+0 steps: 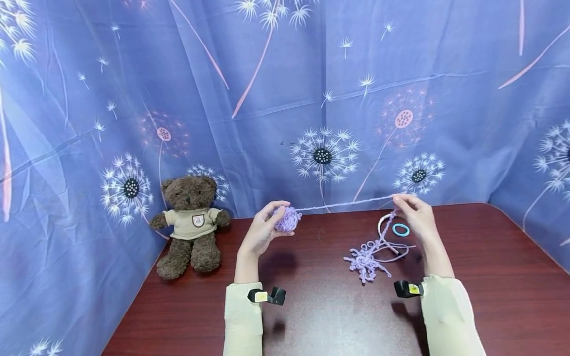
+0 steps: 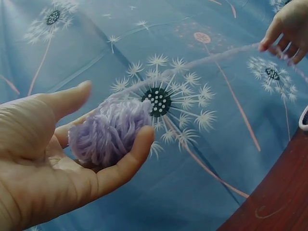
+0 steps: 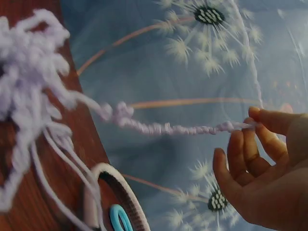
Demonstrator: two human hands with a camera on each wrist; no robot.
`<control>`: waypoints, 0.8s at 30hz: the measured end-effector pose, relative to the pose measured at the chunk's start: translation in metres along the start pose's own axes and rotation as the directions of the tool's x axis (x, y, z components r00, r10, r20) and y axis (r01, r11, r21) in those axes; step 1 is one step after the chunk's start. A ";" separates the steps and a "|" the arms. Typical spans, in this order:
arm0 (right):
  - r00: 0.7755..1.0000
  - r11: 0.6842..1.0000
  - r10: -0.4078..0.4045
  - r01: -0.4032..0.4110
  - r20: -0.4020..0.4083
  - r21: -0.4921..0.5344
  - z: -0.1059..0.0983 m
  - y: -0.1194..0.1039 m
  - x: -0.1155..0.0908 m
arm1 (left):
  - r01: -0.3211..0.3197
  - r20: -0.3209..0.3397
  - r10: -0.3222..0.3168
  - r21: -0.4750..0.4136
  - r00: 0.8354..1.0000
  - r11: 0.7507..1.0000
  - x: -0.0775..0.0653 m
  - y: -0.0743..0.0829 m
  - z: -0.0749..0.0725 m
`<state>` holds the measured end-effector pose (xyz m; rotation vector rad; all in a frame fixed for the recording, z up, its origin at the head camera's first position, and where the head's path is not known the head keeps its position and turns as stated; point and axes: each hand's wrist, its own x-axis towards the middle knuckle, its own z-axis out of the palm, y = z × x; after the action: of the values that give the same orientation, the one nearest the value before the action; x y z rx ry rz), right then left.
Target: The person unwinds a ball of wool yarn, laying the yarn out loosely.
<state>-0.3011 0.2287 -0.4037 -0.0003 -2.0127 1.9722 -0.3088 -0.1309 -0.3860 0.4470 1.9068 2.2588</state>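
Note:
In the head view my left hand holds a small ball of lilac yarn, raised above the table; the left wrist view shows the fingers curled round the wound yarn. A taut yarn strand runs from the ball across to my right hand, whose thumb and fingertips pinch it. From that pinch a knotted lilac cord stretches down to a loopy yarn flower on the table. Loose yarn tails trail beside the flower.
A white hoop and a light blue ring lie below the right hand. At the left sits a brown teddy bear in a beige shirt. Behind the reddish-brown table hangs a blue dandelion-print curtain.

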 end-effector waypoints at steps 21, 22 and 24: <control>0.777 0.967 0.073 0.099 0.625 -0.237 0.111 -0.016 -0.038 | -0.010 0.054 0.008 0.037 0.998 0.999 0.007 -0.012 0.034; 0.774 0.966 0.058 0.117 0.630 -0.232 0.108 -0.017 -0.038 | -0.009 0.039 0.007 0.035 0.999 0.999 0.007 -0.012 0.033; 0.787 0.964 0.043 0.129 0.615 -0.232 0.102 -0.018 -0.036 | -0.011 0.006 0.011 0.023 1.000 1.000 0.007 -0.011 0.032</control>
<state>-0.2859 0.1207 -0.3938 0.7188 -2.6296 1.8007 -0.3056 -0.0971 -0.3908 0.4680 1.9340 2.2423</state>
